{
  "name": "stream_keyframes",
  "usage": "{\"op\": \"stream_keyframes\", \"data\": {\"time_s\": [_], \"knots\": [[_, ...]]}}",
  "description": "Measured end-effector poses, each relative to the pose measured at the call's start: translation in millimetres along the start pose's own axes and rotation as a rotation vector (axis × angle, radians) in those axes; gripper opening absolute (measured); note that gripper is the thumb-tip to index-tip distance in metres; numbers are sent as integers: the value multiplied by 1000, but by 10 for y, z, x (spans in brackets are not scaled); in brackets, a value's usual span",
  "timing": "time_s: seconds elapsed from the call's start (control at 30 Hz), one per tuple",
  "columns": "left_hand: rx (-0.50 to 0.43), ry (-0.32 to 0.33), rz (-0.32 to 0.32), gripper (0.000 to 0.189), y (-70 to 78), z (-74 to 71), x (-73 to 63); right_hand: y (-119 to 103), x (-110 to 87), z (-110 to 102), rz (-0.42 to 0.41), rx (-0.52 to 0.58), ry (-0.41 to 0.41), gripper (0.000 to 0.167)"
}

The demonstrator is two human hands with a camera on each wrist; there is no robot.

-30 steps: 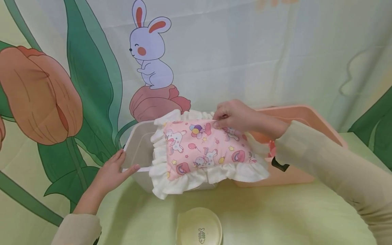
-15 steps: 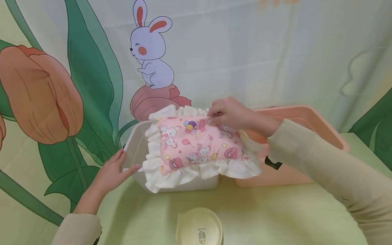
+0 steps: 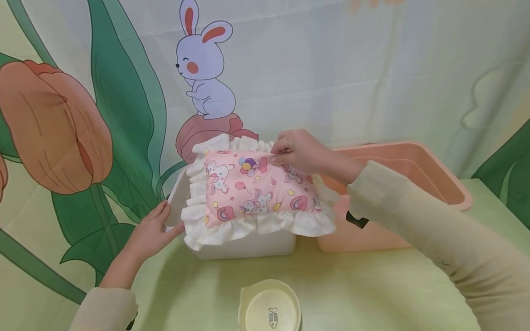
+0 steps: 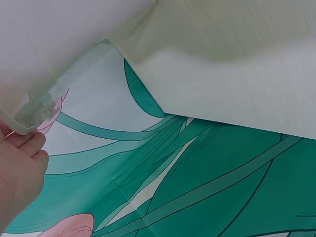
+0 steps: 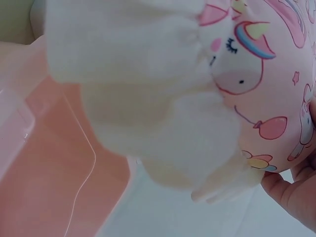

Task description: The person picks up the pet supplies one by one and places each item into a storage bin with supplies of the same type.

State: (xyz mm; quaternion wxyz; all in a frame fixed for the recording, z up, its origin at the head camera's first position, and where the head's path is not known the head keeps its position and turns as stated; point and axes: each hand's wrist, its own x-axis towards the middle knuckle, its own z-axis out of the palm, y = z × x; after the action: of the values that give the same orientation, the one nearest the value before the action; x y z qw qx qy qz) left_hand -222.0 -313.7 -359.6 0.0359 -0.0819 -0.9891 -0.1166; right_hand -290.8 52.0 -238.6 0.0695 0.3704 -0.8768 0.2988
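Pillow (image 3: 256,188) over white bin (image 3: 244,248), frill (image 3: 232,231) past rim (image 3: 176,186)

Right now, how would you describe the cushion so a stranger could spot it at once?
On the green table, find the white bin, left of the peach bin in the head view. Above it, pinched by the right hand, is the cushion. Unlike the plain bins, it is pink, unicorn-printed and edged in white ruffles.

No text is legible. Orange lettering (image 3: 374,3) on the backdrop (image 3: 314,73) is cropped; the dish (image 3: 258,303) bears a fishbone symbol (image 3: 272,317).
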Motion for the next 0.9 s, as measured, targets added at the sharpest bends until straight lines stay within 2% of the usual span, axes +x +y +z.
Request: {"op": "stream_keyframes", "data": {"time_s": [0.23, 0.37, 0.57, 0.77, 0.9], "knots": [[3, -7, -2, 78, -5, -2, 3, -3, 41, 41, 22, 2, 0, 11], [8, -10, 2, 77, 1, -11, -3, -6, 62, 52, 6, 5, 17, 11], [18, -1, -1, 75, 16, -24, 0, -5, 90, 66, -26, 0, 60, 11], [2, -17, -9, 80, 4, -19, 10, -8, 124, 92, 15, 21, 104, 12], [-18, -27, -17, 83, 1, -10, 10, -1, 141, 106, 12, 9, 136, 12]]}}
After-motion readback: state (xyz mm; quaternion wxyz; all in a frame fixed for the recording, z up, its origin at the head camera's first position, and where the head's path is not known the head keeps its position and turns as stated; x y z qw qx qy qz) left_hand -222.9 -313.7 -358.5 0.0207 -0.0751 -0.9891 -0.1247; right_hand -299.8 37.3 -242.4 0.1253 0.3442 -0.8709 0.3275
